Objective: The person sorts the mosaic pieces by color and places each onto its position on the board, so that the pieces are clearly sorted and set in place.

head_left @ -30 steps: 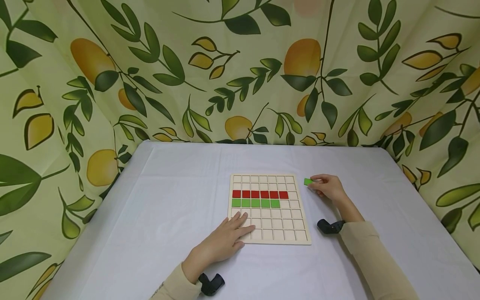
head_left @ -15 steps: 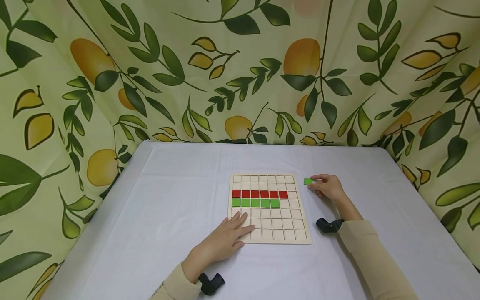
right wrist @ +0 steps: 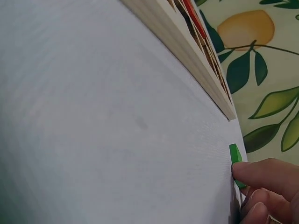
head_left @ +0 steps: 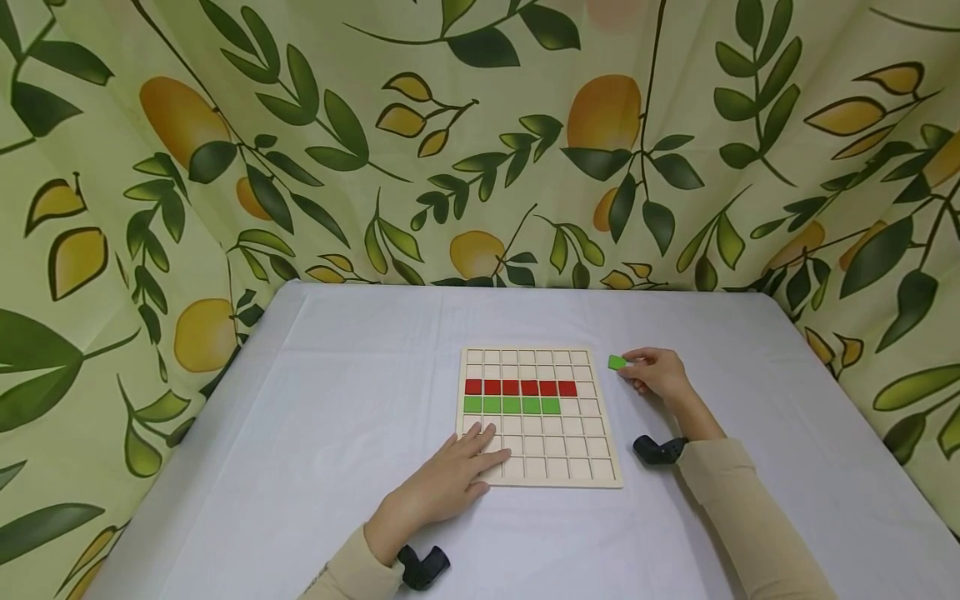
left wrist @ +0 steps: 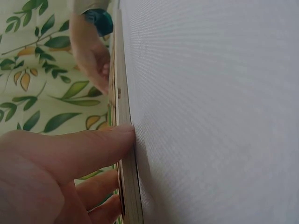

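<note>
A flat wooden grid board (head_left: 557, 472) lies on the table, with a row of red square tiles (head_left: 529, 387) and, just below it, a shorter row of green tiles (head_left: 512, 405). My left hand (head_left: 450, 479) rests with spread fingers on the board's lower left corner; in the left wrist view its thumb (left wrist: 100, 147) touches the board's side edge (left wrist: 125, 107). Off the board's upper right side, my right hand (head_left: 660, 373) pinches one green square tile (head_left: 617, 362) between thumb and fingers. In the right wrist view that green tile (right wrist: 235, 153) is seen edge-on, close to the cloth.
A white cloth (head_left: 360, 375) covers the table. Behind it and at both sides hangs a curtain (head_left: 315, 108) printed with leaves and orange fruit. Dark wrist devices sit at the left wrist (head_left: 423, 569) and right wrist (head_left: 660, 451).
The green tile in my right hand has turned slightly between the fingers. My left hand and the board stay where they were.
</note>
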Demonstrator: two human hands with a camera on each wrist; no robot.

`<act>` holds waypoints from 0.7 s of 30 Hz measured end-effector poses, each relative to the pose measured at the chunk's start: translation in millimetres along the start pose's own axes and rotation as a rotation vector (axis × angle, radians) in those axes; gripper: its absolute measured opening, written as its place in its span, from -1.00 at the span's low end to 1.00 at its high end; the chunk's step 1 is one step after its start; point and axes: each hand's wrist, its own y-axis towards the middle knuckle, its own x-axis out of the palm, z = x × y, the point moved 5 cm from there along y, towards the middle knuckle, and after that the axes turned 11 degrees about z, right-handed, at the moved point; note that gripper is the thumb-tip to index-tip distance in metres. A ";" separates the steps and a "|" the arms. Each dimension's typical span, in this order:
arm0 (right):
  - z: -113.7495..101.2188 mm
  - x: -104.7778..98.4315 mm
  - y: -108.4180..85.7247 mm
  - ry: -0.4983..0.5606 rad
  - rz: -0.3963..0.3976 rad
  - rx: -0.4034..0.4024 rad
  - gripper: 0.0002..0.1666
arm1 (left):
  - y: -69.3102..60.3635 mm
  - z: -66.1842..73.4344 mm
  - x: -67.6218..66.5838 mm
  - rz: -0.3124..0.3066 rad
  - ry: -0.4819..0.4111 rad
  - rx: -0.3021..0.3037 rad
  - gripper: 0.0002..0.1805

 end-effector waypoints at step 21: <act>-1.2 -2.4 -3.4 0.012 -0.008 -0.040 -0.47 | -0.5 2.1 -2.3 -0.010 -0.001 -0.020 -0.47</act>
